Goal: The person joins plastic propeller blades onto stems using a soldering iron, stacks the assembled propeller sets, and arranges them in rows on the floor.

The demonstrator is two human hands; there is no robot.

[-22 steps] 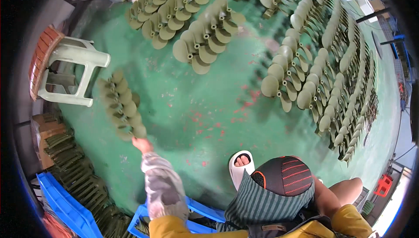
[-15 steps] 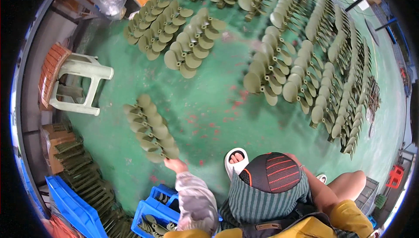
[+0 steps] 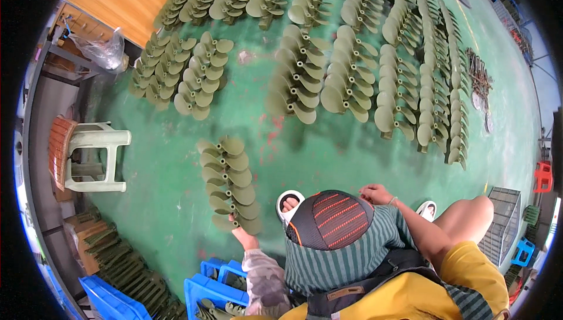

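Observation:
A row of olive-green propellers [image 3: 237, 173], joined hub to hub in a line, stretches out ahead of me above the floor. Its near end is gripped by my left hand [image 3: 246, 239], whose fingers are partly hidden under the last blades. My right hand [image 3: 376, 194] rests beside a rounded black mesh cover [image 3: 334, 217] with orange-red lines, over striped green cloth. That hand is empty, its fingers loosely bent and apart.
More propeller rows [image 3: 349, 79] stand across the green floor ahead, with a smaller group [image 3: 202, 79] far left. A pale stool [image 3: 111, 158] is at left. Blue crates [image 3: 196, 288] and stacked green metal parts [image 3: 132, 273] lie near left; a wire crate [image 3: 504, 220] is at right.
The held propeller row has swung from slanting left to nearly straight ahead, its near end still in my left hand. My right hand, mostly hidden before, now shows. The view has turned rightward.

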